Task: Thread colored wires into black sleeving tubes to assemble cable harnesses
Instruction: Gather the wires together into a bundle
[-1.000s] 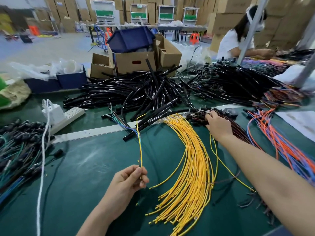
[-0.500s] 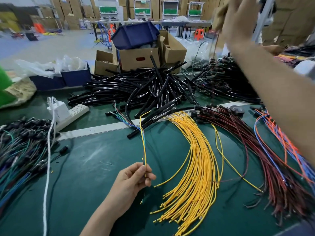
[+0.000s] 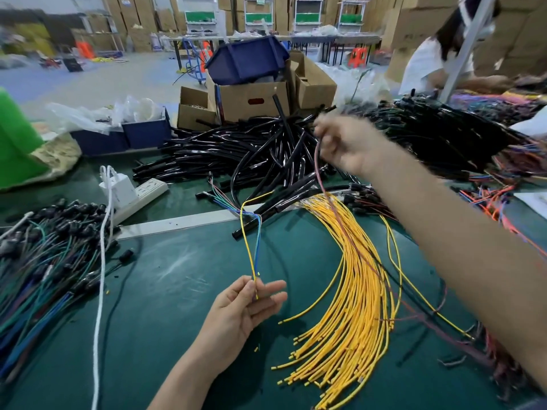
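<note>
My left hand [image 3: 242, 309] pinches the ends of a yellow wire [image 3: 247, 238] and a blue wire [image 3: 258, 247] low over the green mat; both rise toward a black sleeving tube [image 3: 251, 224]. My right hand [image 3: 346, 146], blurred, is raised above the heap of black tubes [image 3: 236, 155] and grips the top of a dark red wire [image 3: 319, 173]. That wire hangs down across the fan of yellow wires [image 3: 355, 291]. A bundle of dark red wires [image 3: 373, 202] lies under my right forearm.
Orange and blue wires [image 3: 497, 202] lie at the right edge. Finished harnesses [image 3: 44, 255] pile up at left, beside a power strip [image 3: 139, 196] and a white cord [image 3: 100, 291]. Cardboard boxes [image 3: 251, 99] with a blue bin stand behind. A person [image 3: 429, 63] works at far right.
My right hand rose from the dark red bundle, went high, then came down to mid-height with one dark red wire. My left hand's outer fingers have spread while it keeps its wires.
</note>
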Action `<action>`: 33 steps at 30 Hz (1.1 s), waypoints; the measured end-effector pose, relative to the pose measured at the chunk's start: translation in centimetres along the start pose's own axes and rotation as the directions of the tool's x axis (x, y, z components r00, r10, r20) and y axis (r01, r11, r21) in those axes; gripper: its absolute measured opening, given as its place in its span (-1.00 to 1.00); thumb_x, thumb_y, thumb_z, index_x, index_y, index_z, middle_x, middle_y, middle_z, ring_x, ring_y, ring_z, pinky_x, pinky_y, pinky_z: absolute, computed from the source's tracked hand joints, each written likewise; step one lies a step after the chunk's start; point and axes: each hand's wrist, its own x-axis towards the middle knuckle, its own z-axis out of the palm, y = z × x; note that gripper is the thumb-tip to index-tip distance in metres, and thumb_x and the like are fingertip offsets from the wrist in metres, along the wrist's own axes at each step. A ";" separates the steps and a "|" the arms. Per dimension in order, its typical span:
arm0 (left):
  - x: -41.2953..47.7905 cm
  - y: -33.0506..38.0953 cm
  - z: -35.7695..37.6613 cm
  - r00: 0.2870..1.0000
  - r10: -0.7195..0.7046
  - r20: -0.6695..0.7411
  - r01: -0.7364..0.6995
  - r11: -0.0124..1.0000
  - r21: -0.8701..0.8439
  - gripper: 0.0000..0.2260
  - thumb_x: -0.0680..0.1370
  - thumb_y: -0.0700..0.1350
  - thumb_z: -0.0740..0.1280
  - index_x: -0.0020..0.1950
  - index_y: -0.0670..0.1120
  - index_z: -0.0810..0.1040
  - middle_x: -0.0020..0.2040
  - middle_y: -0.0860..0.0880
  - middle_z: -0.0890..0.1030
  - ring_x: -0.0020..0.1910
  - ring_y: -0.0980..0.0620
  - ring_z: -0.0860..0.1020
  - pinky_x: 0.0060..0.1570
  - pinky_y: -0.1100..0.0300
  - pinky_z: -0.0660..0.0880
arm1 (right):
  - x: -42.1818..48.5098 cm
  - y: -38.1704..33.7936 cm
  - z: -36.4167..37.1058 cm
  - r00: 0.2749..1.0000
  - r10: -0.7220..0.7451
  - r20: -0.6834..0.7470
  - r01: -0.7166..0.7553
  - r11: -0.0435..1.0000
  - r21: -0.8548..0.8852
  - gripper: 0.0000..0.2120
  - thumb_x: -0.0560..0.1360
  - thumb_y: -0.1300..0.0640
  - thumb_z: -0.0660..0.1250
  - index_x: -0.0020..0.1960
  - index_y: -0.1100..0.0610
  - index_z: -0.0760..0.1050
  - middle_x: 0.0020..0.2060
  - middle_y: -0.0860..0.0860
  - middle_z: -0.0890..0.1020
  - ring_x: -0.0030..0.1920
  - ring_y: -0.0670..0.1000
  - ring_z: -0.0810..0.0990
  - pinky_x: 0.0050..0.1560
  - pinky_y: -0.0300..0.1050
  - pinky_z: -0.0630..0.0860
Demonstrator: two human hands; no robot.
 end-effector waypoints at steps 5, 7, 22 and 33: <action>-0.1 -0.1 0.1 0.999 -0.025 0.025 0.025 1.000 0.001 -0.85 0.54 -0.11 0.17 -0.11 -0.19 0.41 0.15 -0.29 0.60 0.15 -0.23 0.58 0.00 0.06 0.59 | 1.4 10.7 -0.7 0.963 0.255 -0.084 -0.260 0.964 -0.059 -0.89 0.62 0.25 0.15 -0.08 0.20 0.39 -0.31 0.16 0.60 -0.58 -0.11 0.47 -0.58 -0.37 0.38; 0.0 -0.2 0.1 1.000 -0.026 0.009 0.026 1.000 -0.013 -0.86 0.52 -0.12 0.20 -0.12 -0.20 0.41 0.18 -0.24 0.59 0.19 -0.20 0.57 0.01 0.04 0.59 | 1.7 13.1 -0.8 0.960 0.247 -0.136 -0.252 0.968 -0.022 -0.88 0.64 0.21 0.12 -0.07 0.15 0.35 -0.37 0.16 0.62 -0.60 -0.07 0.49 -0.60 -0.33 0.39; -0.2 -0.1 0.0 1.000 -0.002 -0.022 0.002 1.000 -0.005 -0.85 0.48 -0.15 0.25 -0.14 -0.24 0.49 0.09 -0.24 0.63 -0.29 0.04 0.58 -0.14 0.22 0.57 | 2.6 12.4 4.3 0.990 0.095 -0.104 -0.063 0.960 0.273 -0.85 0.63 0.25 0.12 -0.12 0.18 0.34 -0.31 0.20 0.60 -0.53 -0.01 0.58 -0.49 -0.25 0.52; 0.2 -0.4 -0.3 0.997 0.041 -0.060 -0.042 0.999 -0.016 -0.85 0.49 -0.17 0.24 -0.16 -0.24 0.52 -0.06 -0.23 0.65 -0.40 0.10 0.48 -0.20 0.26 0.54 | -5.4 17.0 2.4 0.839 0.445 0.313 -0.381 0.891 -0.246 -0.92 0.52 0.23 0.34 -0.08 0.24 0.59 -0.30 0.05 0.66 -0.36 -0.09 0.52 -0.32 -0.31 0.51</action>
